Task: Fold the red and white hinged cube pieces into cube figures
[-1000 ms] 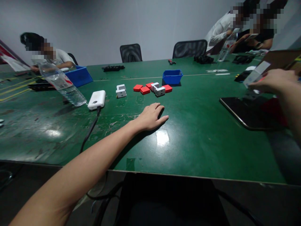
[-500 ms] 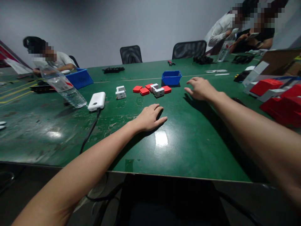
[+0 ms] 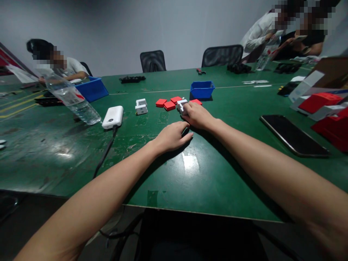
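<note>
My left hand rests palm down on the green table, fingers loosely together and holding nothing. My right hand lies just beyond it, fingers curled over a white block in a cluster of red blocks. Another pair of white blocks sits to the left of the cluster. A small blue bin stands right behind the cluster.
A white power bank with a black cable and a tilted water bottle lie left. A dark phone lies right, with red and white boxes past it. A larger blue bin, two empty chairs and other people sit further off.
My right hand came from the far right, swept left across the table and settled on the white block by the red ones. My left hand stayed put.
</note>
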